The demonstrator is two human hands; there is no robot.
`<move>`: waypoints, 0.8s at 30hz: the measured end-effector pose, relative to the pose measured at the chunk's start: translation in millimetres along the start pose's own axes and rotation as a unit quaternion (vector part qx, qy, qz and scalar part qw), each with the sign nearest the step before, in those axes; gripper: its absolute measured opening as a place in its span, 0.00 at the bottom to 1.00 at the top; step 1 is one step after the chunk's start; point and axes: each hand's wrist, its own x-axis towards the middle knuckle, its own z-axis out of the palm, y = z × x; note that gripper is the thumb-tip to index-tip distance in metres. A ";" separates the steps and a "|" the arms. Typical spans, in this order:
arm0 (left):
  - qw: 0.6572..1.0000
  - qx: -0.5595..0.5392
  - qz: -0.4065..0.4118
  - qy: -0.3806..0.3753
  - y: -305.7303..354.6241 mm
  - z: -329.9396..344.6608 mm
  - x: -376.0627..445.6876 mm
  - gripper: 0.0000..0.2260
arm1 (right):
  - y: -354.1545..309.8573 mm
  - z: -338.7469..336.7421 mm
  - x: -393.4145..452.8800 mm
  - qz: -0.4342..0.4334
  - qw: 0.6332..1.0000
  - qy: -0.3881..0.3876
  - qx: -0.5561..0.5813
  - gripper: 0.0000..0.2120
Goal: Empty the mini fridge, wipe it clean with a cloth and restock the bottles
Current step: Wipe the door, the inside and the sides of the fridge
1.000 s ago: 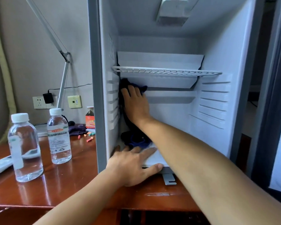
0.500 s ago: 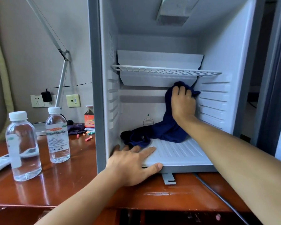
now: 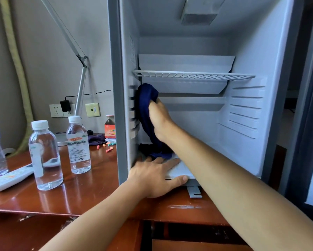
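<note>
The mini fridge, a white-lined box with a grey frame, stands open on the glossy reddish-brown wooden desk, and both hands are at work in it. The right hand grips a dark blue cloth and pushes it against the left inner wall, just under the white wire shelf; the cloth's loose end trails down onto the ribbed floor. The left hand lies flat with fingers spread over the front lip of that floor, thumb hooked under the edge, probably to keep the cabinet from sliding under the rubbing. No bottles show inside, so emptying looks done and wiping is in hand. Well apart to the left, three clear plastic water bottles wait upright on the desk beside a white remote control, presumably parked there for restocking.
</note>
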 end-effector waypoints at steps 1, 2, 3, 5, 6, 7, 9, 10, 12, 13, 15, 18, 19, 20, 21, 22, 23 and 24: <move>1.000 -0.002 -0.001 0.001 1.2 -1.6 -0.3 0.36 | 6.3 5.8 -4.2 -0.005 1.000 -0.026 -0.014 0.15; 1.000 -0.002 -0.004 0.001 2.4 -3.2 -1.0 0.36 | 11.0 10.7 -10.7 -0.007 0.998 -0.049 -0.036 0.15; 1.000 0.000 -0.008 0.000 3.4 -4.6 -1.1 0.36 | 13.3 15.1 -17.0 -0.012 0.996 -0.068 -0.048 0.14; 1.000 0.008 -0.012 -0.005 5.4 -5.5 -1.8 0.37 | 11.3 20.5 -21.3 -0.020 0.996 -0.084 -0.039 0.22; 1.000 0.009 -0.012 -0.008 5.7 -4.5 -1.8 0.37 | 7.7 21.9 -18.6 -0.016 0.996 -0.082 -0.037 0.26; 1.000 0.008 -0.010 -0.009 5.9 -3.4 -1.4 0.37 | 0.9 24.3 -15.3 -0.011 0.996 -0.070 -0.048 0.27; 1.000 0.004 -0.006 -0.010 5.1 -1.7 -0.6 0.40 | -13.7 29.2 -4.4 0.017 0.997 -0.029 -0.067 0.29; 1.000 0.003 -0.003 -0.010 5.0 -2.0 -0.6 0.44 | -19.1 31.3 1.9 0.040 0.997 -0.017 -0.065 0.30; 1.000 0.002 0.000 -0.012 5.3 -3.4 -2.2 0.50 | -24.7 33.0 12.0 0.067 0.996 0.003 -0.067 0.29; 1.000 0.004 0.001 -0.011 5.7 -4.0 -2.7 0.51 | -25.6 31.7 14.6 0.074 0.995 0.018 -0.071 0.28; 1.000 0.006 0.001 -0.003 6.1 -5.9 -3.8 0.49 | -24.1 28.5 17.8 0.077 0.994 0.027 -0.079 0.27; 1.000 0.005 -0.006 0.002 6.8 -5.0 -2.2 0.42 | -21.0 27.3 10.9 0.082 0.989 0.017 -0.119 0.27; 1.000 0.006 -0.007 0.002 7.0 -4.2 -2.4 0.40 | -19.0 24.1 3.6 0.076 0.989 0.011 -0.126 0.27; 1.000 0.010 -0.007 0.003 6.9 -3.4 -2.8 0.38 | -16.6 19.9 -4.6 0.066 0.988 0.001 -0.137 0.27; 1.000 0.015 -0.006 0.006 6.8 -2.9 -2.9 0.37 | -17.9 15.6 -16.0 0.048 0.985 -0.014 -0.167 0.26; 1.000 0.019 -0.004 0.012 7.4 -2.9 -3.7 0.37 | -20.2 11.6 -27.6 0.023 0.976 -0.033 -0.216 0.24; 1.000 0.022 -0.003 0.017 8.1 -3.6 -4.3 0.37 | -23.5 9.3 -40.7 -0.009 0.965 -0.048 -0.258 0.22; 1.000 0.022 -0.003 0.020 9.2 -4.5 -5.5 0.37 | -24.6 9.2 -51.0 -0.046 0.957 -0.053 -0.281 0.20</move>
